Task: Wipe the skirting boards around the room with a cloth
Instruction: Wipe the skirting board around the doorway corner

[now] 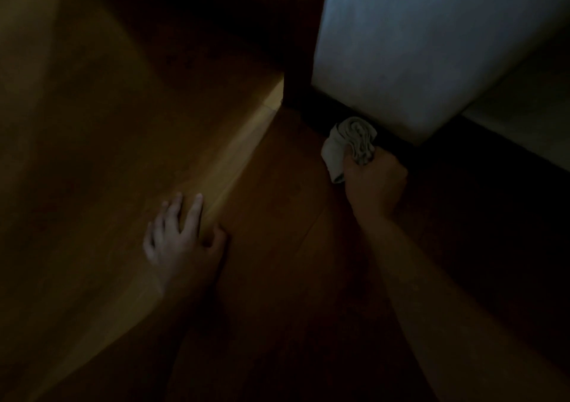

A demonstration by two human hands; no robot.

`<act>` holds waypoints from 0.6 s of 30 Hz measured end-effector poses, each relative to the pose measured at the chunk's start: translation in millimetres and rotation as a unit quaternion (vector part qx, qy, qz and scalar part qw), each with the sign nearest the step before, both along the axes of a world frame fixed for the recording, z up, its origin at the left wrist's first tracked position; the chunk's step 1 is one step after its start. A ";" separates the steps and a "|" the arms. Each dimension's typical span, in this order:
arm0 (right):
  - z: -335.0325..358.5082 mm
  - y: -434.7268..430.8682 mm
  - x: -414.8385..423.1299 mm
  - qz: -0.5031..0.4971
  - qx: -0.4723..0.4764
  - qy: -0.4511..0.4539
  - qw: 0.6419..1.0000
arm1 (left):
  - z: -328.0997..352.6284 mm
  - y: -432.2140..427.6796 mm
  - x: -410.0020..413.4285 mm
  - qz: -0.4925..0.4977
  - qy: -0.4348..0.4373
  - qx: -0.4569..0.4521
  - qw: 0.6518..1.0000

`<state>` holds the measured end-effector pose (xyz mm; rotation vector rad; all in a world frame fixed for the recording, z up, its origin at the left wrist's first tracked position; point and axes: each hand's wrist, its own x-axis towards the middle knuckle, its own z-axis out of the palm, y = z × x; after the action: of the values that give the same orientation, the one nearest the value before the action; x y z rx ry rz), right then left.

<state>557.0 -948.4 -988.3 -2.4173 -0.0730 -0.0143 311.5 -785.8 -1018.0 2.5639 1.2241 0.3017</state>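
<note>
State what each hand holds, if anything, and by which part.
The right hand grips a bunched cloth by its near end. The left hand holds nothing; its fingers are spread.

- R hand [374,182]: fingertips hidden, curled into cloth [351,142]; part of cloth buried in grip.
- skirting board [308,109]: v. dark, edges unclear; cloth covers a bit.
- R forearm [447,278]: cut off at btm-right edge.
- L forearm [185,293]: lost in shadow.
- brown surface [92,155] at left: blurred, door or wall, can't tell.
</note>
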 end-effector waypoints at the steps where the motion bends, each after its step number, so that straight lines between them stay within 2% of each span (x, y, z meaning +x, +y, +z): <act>1: -1.4 -11.9 -0.1 -0.002 -0.011 -0.005 1.000 | 0.4 -0.2 0.1 0.002 0.003 -0.002 1.000; 6: -7.1 -65.6 -6.0 -0.028 -0.066 -0.055 0.996 | -2.3 -0.9 -0.2 0.004 -0.006 0.010 1.000; 9: -5.9 -56.8 -4.7 -0.010 -0.062 -0.056 0.996 | -4.8 -0.2 -1.0 0.002 0.010 0.005 1.000; 18: -5.8 -47.1 -4.0 -0.004 -0.047 -0.032 0.998 | -9.5 -0.2 -2.1 -0.001 -0.015 0.024 1.000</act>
<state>553.1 -995.5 -994.0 -2.5120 -0.0943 -0.0936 309.4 -785.9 -1027.5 2.5910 1.2171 0.3728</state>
